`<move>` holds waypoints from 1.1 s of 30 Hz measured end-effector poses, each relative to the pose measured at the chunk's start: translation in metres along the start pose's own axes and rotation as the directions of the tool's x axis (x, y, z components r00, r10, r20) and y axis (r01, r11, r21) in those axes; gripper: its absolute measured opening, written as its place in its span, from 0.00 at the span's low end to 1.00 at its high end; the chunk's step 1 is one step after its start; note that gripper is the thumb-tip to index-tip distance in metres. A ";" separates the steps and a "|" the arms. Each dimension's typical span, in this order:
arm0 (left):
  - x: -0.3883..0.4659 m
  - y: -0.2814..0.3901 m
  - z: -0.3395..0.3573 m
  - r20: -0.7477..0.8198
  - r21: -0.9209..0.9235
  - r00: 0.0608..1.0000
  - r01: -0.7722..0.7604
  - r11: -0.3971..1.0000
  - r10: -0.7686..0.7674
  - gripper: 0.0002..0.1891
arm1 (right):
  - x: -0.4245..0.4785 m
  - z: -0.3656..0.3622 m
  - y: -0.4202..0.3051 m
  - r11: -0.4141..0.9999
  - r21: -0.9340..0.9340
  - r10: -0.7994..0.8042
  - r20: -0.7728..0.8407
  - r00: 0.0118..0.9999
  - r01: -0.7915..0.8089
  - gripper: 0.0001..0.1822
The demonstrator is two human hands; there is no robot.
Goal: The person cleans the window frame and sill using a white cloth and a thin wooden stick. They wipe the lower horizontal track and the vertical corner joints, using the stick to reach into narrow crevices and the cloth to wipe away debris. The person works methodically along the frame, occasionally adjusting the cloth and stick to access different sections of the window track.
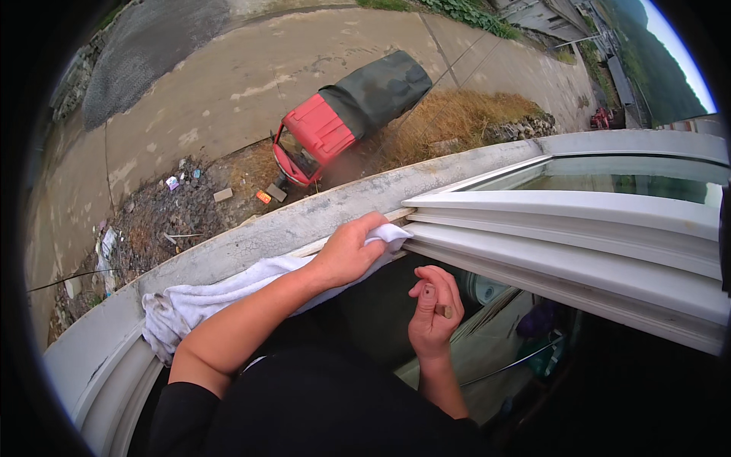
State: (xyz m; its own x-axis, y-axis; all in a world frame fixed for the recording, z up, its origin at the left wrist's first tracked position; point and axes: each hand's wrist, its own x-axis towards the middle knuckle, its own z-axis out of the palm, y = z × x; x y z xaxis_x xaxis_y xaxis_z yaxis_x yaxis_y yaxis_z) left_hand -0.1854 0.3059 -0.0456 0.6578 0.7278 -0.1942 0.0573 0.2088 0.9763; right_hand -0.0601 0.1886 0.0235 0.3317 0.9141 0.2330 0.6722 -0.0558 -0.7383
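Observation:
My left hand [351,251] grips one end of a white towel [251,274] and presses it onto the track of a sliding window, against the end of the white frames [559,234]. The towel trails along the sill to the left, where its far end [163,323] is stained grey. My right hand [437,308] is held up just inside the window, apart from the towel. Its fingers are curled, and the short end of a brown wooden stick [444,311] shows between thumb and palm; the rest of the stick is hidden.
Outside the track runs a cracked concrete ledge [274,220], with a drop to the ground beyond. Below stands a red truck [320,125] with a dark cover, near rubble [165,211]. Indoors, under my right hand, are broom bristles [488,311] and a metal rod [514,363].

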 end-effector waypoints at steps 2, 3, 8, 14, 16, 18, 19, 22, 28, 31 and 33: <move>0.005 -0.002 0.001 -0.011 0.053 0.999 -0.034 0.998 0.035 0.11 | 0.004 -0.013 -0.005 0.987 -0.085 -0.142 -0.061 0.988 0.136 0.19; 0.007 -0.005 0.002 -0.027 0.082 0.998 -0.050 0.995 0.052 0.11 | 0.010 -0.021 -0.011 0.949 -0.199 -0.261 -0.058 0.964 0.245 0.25; 0.000 -0.007 0.001 -0.070 0.608 0.972 -0.137 0.782 0.225 0.11 | 0.002 -0.041 -0.045 0.969 -0.148 -0.190 0.067 0.980 0.198 0.19; -0.031 -0.012 0.003 -0.010 0.775 0.977 -0.128 0.618 0.214 0.06 | 0.018 -0.024 -0.045 0.822 -0.418 -0.318 0.230 0.920 0.388 0.12; -0.040 -0.016 0.005 -0.048 0.764 0.962 -0.137 0.630 0.267 0.10 | 0.024 -0.017 -0.048 0.791 -0.461 -0.256 0.346 0.903 0.401 0.11; -0.045 -0.015 0.004 -0.059 0.775 0.960 -0.129 0.618 0.274 0.11 | 0.030 -0.009 -0.053 0.775 -0.495 -0.196 0.404 0.894 0.394 0.09; -0.047 -0.014 0.005 -0.063 0.780 0.959 -0.126 0.612 0.277 0.12 | 0.033 -0.006 -0.053 0.729 -0.535 -0.172 0.461 0.871 0.427 0.08; -0.051 -0.024 0.010 -0.101 0.779 0.925 -0.155 0.607 0.366 0.11 | 0.047 0.004 -0.047 0.614 -0.618 -0.060 0.584 0.810 0.491 0.05; -0.058 -0.023 0.014 -0.222 0.627 0.865 -0.227 0.745 0.450 0.13 | 0.065 0.023 -0.040 0.502 -0.672 0.070 0.659 0.749 0.545 0.03; -0.062 -0.020 0.014 -0.272 0.523 0.828 -0.300 0.798 0.490 0.19 | 0.075 0.031 -0.028 0.420 -0.708 0.151 0.672 0.725 0.568 0.05; -0.063 -0.020 0.016 -0.357 0.429 0.799 -0.320 0.845 0.484 0.19 | 0.076 0.036 -0.016 0.381 -0.731 0.190 0.661 0.726 0.565 0.07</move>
State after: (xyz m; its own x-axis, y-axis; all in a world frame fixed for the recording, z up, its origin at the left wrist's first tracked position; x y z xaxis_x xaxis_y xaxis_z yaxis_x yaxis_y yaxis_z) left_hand -0.2160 0.2454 -0.0510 0.2847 0.9157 0.2836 0.1600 -0.3371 0.9278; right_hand -0.0690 0.2736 0.0304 -0.0684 0.9186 -0.3893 0.9279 0.2020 0.3134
